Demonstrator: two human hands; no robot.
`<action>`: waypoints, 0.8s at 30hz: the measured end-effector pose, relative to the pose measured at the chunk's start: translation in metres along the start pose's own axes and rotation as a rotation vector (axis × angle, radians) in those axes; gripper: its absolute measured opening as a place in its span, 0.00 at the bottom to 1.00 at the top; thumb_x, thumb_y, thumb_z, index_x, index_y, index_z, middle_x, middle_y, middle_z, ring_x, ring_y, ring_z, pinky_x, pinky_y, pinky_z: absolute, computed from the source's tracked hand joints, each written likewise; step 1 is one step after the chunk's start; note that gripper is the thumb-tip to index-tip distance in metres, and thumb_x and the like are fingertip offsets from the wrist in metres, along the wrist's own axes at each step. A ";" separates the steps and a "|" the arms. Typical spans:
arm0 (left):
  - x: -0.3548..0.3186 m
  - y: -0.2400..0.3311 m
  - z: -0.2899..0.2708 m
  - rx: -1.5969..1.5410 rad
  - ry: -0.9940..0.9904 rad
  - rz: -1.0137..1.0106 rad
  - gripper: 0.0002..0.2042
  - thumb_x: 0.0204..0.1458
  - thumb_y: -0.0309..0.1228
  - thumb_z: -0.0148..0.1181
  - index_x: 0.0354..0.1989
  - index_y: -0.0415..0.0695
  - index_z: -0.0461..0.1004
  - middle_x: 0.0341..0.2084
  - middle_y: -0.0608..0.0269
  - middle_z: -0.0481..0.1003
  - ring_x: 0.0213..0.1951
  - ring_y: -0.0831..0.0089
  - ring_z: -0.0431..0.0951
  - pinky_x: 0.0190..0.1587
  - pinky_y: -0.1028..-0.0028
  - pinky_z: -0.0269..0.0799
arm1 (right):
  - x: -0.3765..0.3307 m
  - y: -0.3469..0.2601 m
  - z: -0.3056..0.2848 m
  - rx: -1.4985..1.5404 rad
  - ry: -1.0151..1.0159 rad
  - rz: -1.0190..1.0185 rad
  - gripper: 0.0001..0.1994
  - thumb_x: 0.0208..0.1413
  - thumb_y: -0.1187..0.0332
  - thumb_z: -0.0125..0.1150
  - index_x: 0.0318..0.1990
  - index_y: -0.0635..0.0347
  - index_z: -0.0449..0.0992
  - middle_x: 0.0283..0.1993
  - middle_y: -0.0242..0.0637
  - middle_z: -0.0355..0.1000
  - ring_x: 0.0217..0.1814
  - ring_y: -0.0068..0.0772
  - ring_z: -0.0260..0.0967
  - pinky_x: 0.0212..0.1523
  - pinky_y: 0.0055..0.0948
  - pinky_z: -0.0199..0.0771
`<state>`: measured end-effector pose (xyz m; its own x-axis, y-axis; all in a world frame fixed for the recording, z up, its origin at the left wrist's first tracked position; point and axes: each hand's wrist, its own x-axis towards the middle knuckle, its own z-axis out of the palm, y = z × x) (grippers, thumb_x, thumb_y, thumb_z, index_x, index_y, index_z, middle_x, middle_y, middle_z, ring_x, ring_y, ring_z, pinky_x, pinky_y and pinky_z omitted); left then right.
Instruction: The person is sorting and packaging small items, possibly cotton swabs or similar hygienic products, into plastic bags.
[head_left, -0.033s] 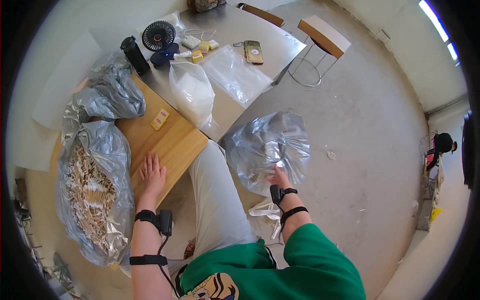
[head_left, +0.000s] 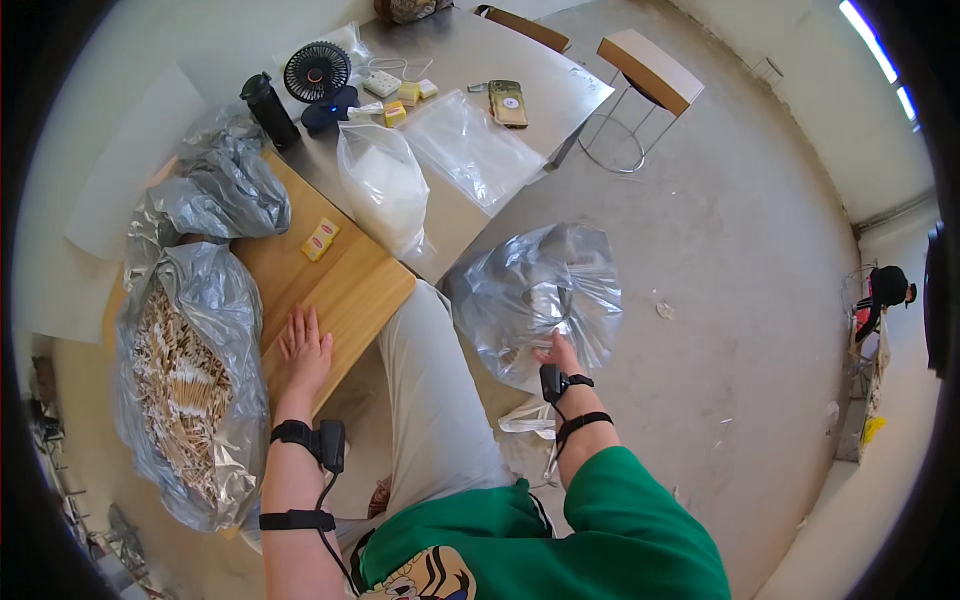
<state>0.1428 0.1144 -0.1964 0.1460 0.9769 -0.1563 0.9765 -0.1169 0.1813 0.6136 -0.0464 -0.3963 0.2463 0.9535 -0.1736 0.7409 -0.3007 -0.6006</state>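
Note:
My left hand (head_left: pixel 306 350) lies flat on a wooden board (head_left: pixel 365 290), fingers stretched out, nothing in it. Beside it on the left, a large grey plastic bag (head_left: pixel 205 275) gapes open over a heap of thin sticks with white ends, which look like cotton swabs (head_left: pixel 178 390). My right hand (head_left: pixel 560 352) reaches down at the near side of another grey plastic bag (head_left: pixel 500 285), which stands spread open low to the right of my leg. Its fingers are partly hidden, and I cannot see whether they grip the bag. Small yellow-and-white packs (head_left: pixel 320 240) rest on the board.
A metal table (head_left: pixel 460 50) beyond holds a clear bag with white contents (head_left: pixel 385 195), flat clear bags (head_left: pixel 475 150), a black fan (head_left: pixel 317 70), a black bottle (head_left: pixel 268 108) and a phone (head_left: pixel 507 103). A stool (head_left: pixel 650 75) stands at the far right.

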 end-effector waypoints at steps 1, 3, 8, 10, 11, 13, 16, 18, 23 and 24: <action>0.002 0.005 0.000 -0.011 -0.003 0.003 0.30 0.55 0.39 0.46 0.66 0.52 0.44 0.67 0.58 0.40 0.67 0.58 0.38 0.62 0.46 0.34 | 0.006 0.004 0.002 0.813 0.138 0.455 0.17 0.51 0.62 0.54 0.45 0.62 0.66 0.29 0.43 0.69 0.28 0.44 0.69 0.28 0.38 0.74; 0.010 0.021 0.005 -0.035 -0.006 0.033 0.30 0.55 0.39 0.46 0.66 0.52 0.44 0.67 0.58 0.40 0.67 0.58 0.37 0.62 0.45 0.35 | 0.008 0.019 0.010 1.466 0.411 0.862 0.19 0.56 0.57 0.49 0.44 0.66 0.62 0.37 0.47 0.64 0.31 0.44 0.66 0.29 0.41 0.75; -0.009 -0.003 -0.012 0.057 -0.069 -0.075 0.30 0.56 0.39 0.45 0.66 0.50 0.42 0.67 0.56 0.37 0.67 0.56 0.35 0.62 0.44 0.36 | 0.014 -0.045 0.051 1.852 0.269 1.014 0.13 0.58 0.59 0.49 0.39 0.59 0.66 0.36 0.42 0.65 0.30 0.35 0.65 0.25 0.28 0.74; 0.002 0.020 -0.010 -0.012 -0.102 -0.051 0.31 0.56 0.39 0.45 0.66 0.50 0.42 0.67 0.57 0.36 0.67 0.57 0.35 0.62 0.44 0.35 | 0.017 -0.008 0.037 1.793 0.317 0.787 0.11 0.56 0.59 0.51 0.37 0.57 0.68 0.32 0.37 0.67 0.29 0.33 0.66 0.24 0.27 0.73; 0.005 0.024 -0.012 -0.049 -0.142 -0.052 0.31 0.56 0.40 0.45 0.66 0.51 0.41 0.67 0.57 0.35 0.68 0.57 0.34 0.62 0.45 0.34 | 0.017 0.000 0.025 1.743 0.354 0.779 0.09 0.56 0.62 0.50 0.35 0.58 0.68 0.27 0.34 0.67 0.27 0.30 0.66 0.22 0.25 0.72; 0.006 0.030 -0.011 -0.069 -0.160 -0.057 0.32 0.55 0.41 0.46 0.66 0.51 0.40 0.67 0.57 0.34 0.68 0.58 0.33 0.63 0.45 0.33 | 0.028 -0.004 -0.004 1.540 0.476 0.754 0.08 0.56 0.64 0.50 0.29 0.56 0.68 0.23 0.32 0.66 0.19 0.27 0.64 0.18 0.23 0.68; 0.002 0.020 -0.016 -0.082 -0.199 -0.102 0.35 0.53 0.42 0.48 0.67 0.52 0.39 0.67 0.58 0.33 0.68 0.58 0.31 0.63 0.46 0.32 | 0.033 -0.052 -0.059 1.463 0.438 0.629 0.09 0.56 0.65 0.50 0.26 0.54 0.66 0.21 0.31 0.65 0.17 0.24 0.63 0.17 0.20 0.65; 0.002 0.016 -0.020 -0.096 -0.219 -0.115 0.36 0.53 0.43 0.50 0.67 0.52 0.39 0.67 0.58 0.33 0.68 0.59 0.30 0.63 0.47 0.32 | 0.035 -0.087 -0.107 1.356 0.471 0.479 0.11 0.57 0.65 0.51 0.23 0.54 0.65 0.18 0.29 0.63 0.15 0.22 0.61 0.15 0.19 0.60; -0.013 0.012 -0.031 -0.104 -0.244 -0.043 0.37 0.50 0.44 0.53 0.67 0.52 0.41 0.67 0.55 0.33 0.68 0.58 0.33 0.63 0.46 0.34 | -0.002 -0.190 -0.231 1.059 0.424 0.076 0.12 0.58 0.65 0.50 0.22 0.55 0.65 0.15 0.26 0.60 0.14 0.17 0.55 0.15 0.18 0.52; -0.017 0.013 -0.028 -0.118 -0.229 -0.046 0.37 0.50 0.44 0.53 0.67 0.52 0.41 0.67 0.55 0.33 0.68 0.58 0.33 0.63 0.46 0.34 | -0.012 -0.214 -0.252 0.926 0.357 0.020 0.12 0.58 0.65 0.49 0.23 0.56 0.66 0.15 0.26 0.60 0.14 0.16 0.55 0.15 0.18 0.52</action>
<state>0.1485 0.1013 -0.1644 0.1468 0.9132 -0.3802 0.9596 -0.0383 0.2786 0.6098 0.0020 -0.0688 0.5395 0.8412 -0.0362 -0.0088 -0.0374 -0.9993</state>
